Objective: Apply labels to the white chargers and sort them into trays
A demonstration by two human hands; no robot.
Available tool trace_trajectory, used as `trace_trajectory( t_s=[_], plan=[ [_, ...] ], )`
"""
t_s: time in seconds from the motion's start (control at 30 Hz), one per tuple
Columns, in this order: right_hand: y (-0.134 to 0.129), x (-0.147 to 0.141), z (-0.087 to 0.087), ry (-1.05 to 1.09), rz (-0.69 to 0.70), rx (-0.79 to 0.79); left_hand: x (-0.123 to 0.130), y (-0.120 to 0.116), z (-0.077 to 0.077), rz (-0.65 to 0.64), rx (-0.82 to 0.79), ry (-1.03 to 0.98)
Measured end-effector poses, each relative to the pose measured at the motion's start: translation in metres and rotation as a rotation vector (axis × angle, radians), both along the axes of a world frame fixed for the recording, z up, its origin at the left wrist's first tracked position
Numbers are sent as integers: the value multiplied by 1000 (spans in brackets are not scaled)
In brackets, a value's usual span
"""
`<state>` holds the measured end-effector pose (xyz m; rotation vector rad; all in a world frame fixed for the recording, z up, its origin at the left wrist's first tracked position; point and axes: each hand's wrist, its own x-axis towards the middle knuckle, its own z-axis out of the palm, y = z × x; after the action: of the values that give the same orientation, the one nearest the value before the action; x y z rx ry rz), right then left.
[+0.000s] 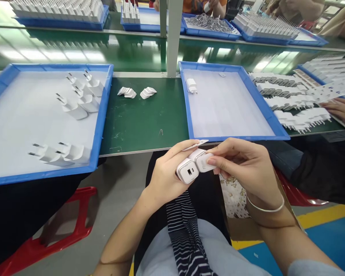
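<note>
My left hand point(168, 172) is wrapped round two white chargers held side by side. The nearer charger point(187, 171) shows its port face. A thin white piece point(196, 145) sticks out above the left fingers. On the end of the second charger point(200, 158) lies a small white cover point(207, 163), pinched between the thumb and fingers of my right hand point(238, 161). The left tray point(102, 126) holds several white chargers with pins up. One white charger point(191, 86) and a small flat white piece point(222, 74) lie in the right tray point(190, 115).
Two small stacks of white pieces point(127, 92) point(148, 92) lie on the green table point(143, 122). Rows of chargers point(284, 92) and another person's hand point(343, 109) are at the right. A post point(174, 38) stands behind; a box of scraps point(234, 199) sits below my right hand.
</note>
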<state>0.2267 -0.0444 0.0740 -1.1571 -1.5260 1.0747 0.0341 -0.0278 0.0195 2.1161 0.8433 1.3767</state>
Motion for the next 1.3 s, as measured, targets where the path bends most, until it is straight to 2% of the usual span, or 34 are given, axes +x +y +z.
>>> trace_trajectory(
  t_s=[0.2,0.43,0.93,1.3],
  plan=[
    [1,0,-1,-142,-64,80,0,1,-2,-2,-33,19],
    [2,-2,-4,-104,-79,64,0,2,-3,9,-53,25],
    [8,-2,-15,-255,-98,118,5,8,-14,-12,-220,-36],
    [9,1,-16,-248,-41,-38,5,8,-18,-35,-139,-23]
  ],
)
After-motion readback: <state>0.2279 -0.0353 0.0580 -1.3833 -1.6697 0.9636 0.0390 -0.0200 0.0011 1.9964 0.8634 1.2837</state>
